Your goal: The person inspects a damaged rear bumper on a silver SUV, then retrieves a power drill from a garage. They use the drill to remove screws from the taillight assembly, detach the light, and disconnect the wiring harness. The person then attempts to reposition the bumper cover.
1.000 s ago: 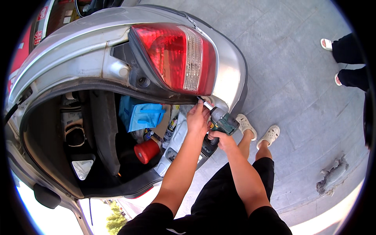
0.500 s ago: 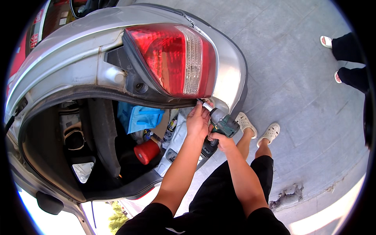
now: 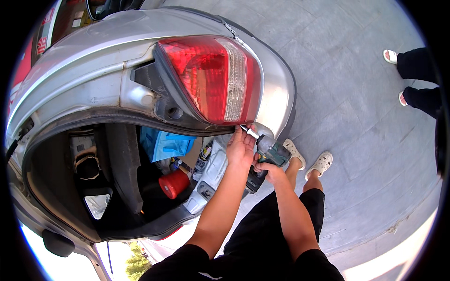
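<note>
My right hand (image 3: 269, 171) grips the handle of a dark green and black cordless drill (image 3: 273, 152). The drill points up and left, its silver-and-dark bit (image 3: 250, 131) reaching the lower edge of a red and clear tail light (image 3: 206, 79). My left hand (image 3: 240, 149) is closed beside the bit, with its fingertips up against the lamp's lower edge. What those fingers pinch, if anything, is too small to make out. The tail light sits on the rear corner of a silver car (image 3: 276, 100), next to the open trunk.
Inside the trunk are a blue bag (image 3: 171, 144), a red container (image 3: 174, 183) and small loose items. The black trunk seal (image 3: 108, 112) curves around the opening. Grey paving (image 3: 356, 154) lies to the right, where another person's legs (image 3: 417, 63) stand at the far right.
The view has shifted slightly, so the car sits a little lower in the picture. The bit's dark tip shows more plainly beside my left fingers. Both hands keep nearly the same place at the lamp.
</note>
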{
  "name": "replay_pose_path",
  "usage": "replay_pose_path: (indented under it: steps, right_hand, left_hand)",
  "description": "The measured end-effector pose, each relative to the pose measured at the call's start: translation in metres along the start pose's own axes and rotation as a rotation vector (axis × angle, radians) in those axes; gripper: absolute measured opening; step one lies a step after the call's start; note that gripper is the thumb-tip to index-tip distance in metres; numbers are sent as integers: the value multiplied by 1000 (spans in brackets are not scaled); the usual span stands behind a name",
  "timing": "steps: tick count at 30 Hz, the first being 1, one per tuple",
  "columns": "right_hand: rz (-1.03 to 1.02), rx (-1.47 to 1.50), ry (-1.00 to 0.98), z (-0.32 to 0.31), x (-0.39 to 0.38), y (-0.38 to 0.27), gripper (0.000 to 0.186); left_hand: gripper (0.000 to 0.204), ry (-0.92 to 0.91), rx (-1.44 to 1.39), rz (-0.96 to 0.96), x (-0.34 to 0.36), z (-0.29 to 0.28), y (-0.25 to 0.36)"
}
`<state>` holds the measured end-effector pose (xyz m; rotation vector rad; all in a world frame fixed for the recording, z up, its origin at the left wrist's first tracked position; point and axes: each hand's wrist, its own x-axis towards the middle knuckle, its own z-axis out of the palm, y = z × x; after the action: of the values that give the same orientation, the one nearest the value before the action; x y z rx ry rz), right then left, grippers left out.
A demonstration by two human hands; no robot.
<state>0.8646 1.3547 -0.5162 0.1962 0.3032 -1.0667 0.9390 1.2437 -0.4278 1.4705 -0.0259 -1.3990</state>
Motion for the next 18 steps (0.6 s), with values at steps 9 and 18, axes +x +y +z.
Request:
replay_pose_path:
  steps: [9, 18]
  right_hand:
    - [37, 45, -14, 0, 1, -1, 27]
    - [38, -41, 1, 7, -2, -6, 22]
  left_hand:
    - [28, 98, -63, -44, 4, 4, -2]
    - [24, 145, -109, -55, 6, 6, -4]
